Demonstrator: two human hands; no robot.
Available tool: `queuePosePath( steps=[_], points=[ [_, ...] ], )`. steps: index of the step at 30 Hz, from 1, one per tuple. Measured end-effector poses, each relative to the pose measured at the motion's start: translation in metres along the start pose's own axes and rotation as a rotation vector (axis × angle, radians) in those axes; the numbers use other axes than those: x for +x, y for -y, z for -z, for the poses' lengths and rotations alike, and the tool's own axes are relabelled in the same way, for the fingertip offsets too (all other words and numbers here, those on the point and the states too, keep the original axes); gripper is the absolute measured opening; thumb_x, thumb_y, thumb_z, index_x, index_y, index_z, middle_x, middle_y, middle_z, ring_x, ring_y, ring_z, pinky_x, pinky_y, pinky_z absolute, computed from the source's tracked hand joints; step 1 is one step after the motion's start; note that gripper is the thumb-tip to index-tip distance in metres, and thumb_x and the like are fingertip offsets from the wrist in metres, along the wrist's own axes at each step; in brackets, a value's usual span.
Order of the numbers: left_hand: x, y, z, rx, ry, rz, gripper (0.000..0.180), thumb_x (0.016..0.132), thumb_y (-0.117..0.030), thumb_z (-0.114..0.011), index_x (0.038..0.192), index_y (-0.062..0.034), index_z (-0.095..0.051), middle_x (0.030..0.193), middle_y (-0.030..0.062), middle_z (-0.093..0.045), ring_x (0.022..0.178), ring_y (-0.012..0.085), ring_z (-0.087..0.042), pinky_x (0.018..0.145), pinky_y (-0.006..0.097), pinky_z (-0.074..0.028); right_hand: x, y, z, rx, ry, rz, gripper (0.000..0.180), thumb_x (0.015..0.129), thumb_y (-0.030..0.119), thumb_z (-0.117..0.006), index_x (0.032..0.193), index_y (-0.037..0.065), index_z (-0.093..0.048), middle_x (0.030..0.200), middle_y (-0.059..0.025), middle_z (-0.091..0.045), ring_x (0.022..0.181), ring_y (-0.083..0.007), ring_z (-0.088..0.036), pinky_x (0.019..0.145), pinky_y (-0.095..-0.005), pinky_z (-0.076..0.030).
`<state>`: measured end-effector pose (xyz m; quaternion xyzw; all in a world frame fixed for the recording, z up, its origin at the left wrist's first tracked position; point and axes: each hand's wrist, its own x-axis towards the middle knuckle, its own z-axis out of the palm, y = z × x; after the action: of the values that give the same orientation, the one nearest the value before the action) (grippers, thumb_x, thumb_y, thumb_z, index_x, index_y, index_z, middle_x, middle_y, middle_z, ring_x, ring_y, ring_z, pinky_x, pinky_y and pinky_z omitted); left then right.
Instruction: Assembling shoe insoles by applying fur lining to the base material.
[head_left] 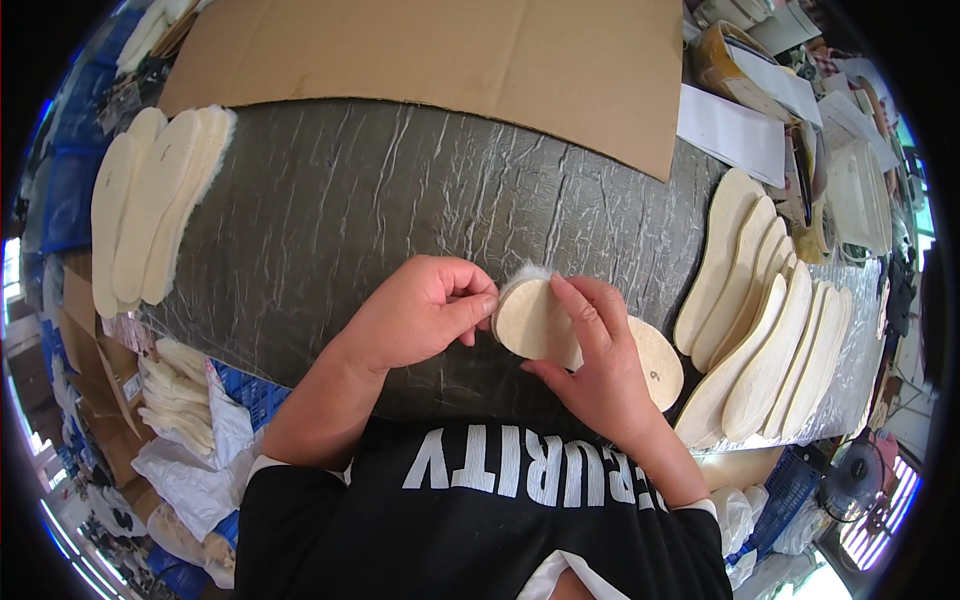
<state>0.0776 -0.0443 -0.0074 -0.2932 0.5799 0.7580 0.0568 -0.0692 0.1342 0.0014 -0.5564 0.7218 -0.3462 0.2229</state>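
A cream insole (532, 318) with white fluff along its far edge lies crosswise in front of me, its rounded end toward the left. My right hand (597, 345) grips it across the middle, thumb on the near edge and fingers over the far edge. Past that hand the insole's other end (655, 362) shows, with a small dark mark. At the rounded left end, my left hand (425, 310) has thumb and forefinger pinched together, close beside the fluffy edge. Whether a bit of fluff is between those fingertips is too small to make out.
Several insoles (755, 340) lie fanned out on the right of the dark, wrinkled table cover (300, 220). More insoles (165, 205) are stacked at the far left. A cardboard sheet (440, 60) covers the back. White papers (730, 130) and containers stand at the back right.
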Motion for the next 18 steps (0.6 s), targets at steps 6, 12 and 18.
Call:
queuePosePath(
  steps=[6, 12, 18],
  points=[
    [0.0, 0.0, -0.001, 0.002, 0.003, -0.013, 0.011, 0.094, -0.007, -0.06, 0.094, 0.0013, -0.067, 0.076, 0.0019, -0.063, 0.064, 0.0071, -0.058, 0.058, 0.021, -0.047, 0.0, -0.002, -0.001, -0.003, 0.007, -0.004, 0.084, 0.06, 0.004, -0.085, 0.135, 0.0, -0.047, 0.124, -0.0183, -0.052, 0.113, -0.0393, -0.052, 0.096, -0.0454, -0.046],
    [-0.005, -0.002, -0.007, 0.089, -0.036, -0.05, 0.012, 0.095, -0.008, -0.059, 0.094, 0.0019, -0.067, 0.074, 0.0013, -0.062, 0.064, 0.0071, -0.056, 0.059, 0.022, -0.048, -0.002, -0.005, -0.011, -0.026, -0.011, -0.03, 0.083, 0.061, 0.007, -0.085, 0.135, 0.003, -0.048, 0.126, -0.0188, -0.051, 0.116, -0.0408, -0.051, 0.098, -0.048, -0.045],
    [-0.005, 0.012, -0.006, 0.366, -0.098, -0.431, 0.004, 0.092, -0.001, -0.063, 0.092, 0.0018, -0.061, 0.097, 0.0061, -0.064, 0.08, 0.008, -0.06, 0.069, 0.023, -0.05, -0.002, -0.016, -0.02, -0.058, -0.065, 0.018, 0.085, 0.062, 0.011, -0.085, 0.137, 0.007, -0.047, 0.128, -0.0196, -0.051, 0.116, -0.0418, -0.052, 0.097, -0.0492, -0.044]
  ],
)
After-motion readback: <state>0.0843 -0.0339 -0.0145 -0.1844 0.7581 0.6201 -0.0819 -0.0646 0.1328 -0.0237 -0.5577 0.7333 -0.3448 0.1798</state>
